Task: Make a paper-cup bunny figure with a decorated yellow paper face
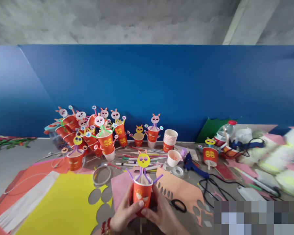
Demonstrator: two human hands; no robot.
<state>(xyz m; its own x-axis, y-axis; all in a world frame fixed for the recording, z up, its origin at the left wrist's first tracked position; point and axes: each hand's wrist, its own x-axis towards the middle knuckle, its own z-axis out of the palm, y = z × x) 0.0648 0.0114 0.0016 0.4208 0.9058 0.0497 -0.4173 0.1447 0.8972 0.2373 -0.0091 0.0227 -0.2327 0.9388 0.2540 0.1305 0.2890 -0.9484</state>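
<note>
A red paper cup stands upright between my two hands, low in the middle of the head view. My left hand wraps its left side and my right hand its right side, both thumbs pressed on the front. From the cup's mouth rises a round yellow paper face with pink ears, carried on purple stems. Purple straw arms stick out on both sides of the rim. The fingers behind the cup are mostly hidden. Under the cup a thin pale stick pokes down.
Several finished red cups with rabbit faces crowd the back left. A cup stack, a blue glue gun with black cable and black-handled scissors lie rightward. Yellow paper with round cut-outs covers the left; orange paper lies right.
</note>
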